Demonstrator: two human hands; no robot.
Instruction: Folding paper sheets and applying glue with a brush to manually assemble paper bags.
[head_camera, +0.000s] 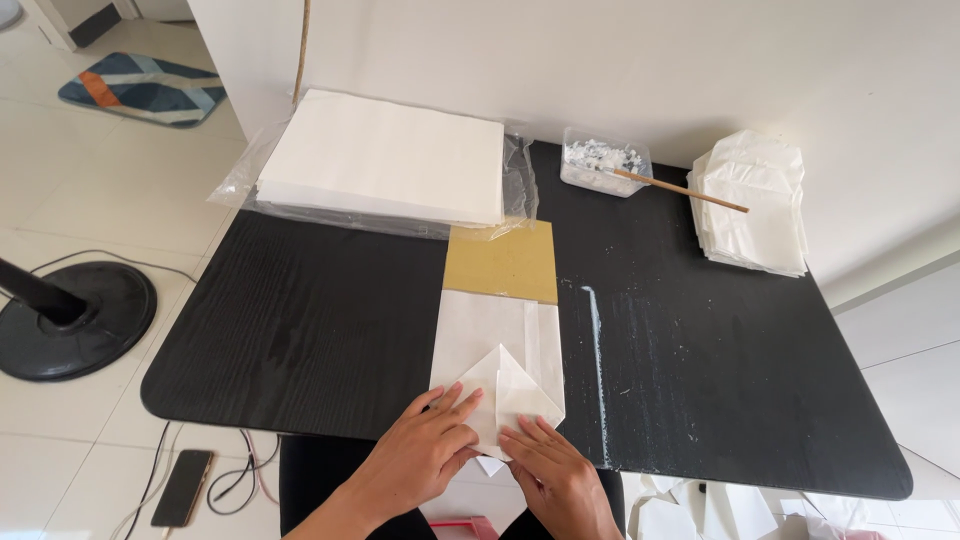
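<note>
Under hands (490, 455), paper bag (490, 335) lengthwise, away

Home room, tiled floor (90, 200), patterned rug (140, 88), fan base (75, 320), black table (300, 320) against a plain wall (700, 60)

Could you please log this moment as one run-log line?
left hand: flat on folded paper bag | right hand: pressing its folded flap | brown cardboard strip under bag | black table

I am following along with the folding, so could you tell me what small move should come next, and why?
Probably press the triangular flaps flat: both the left hand and right hand rest on the white paper, whose folded corners look slightly raised.
</note>
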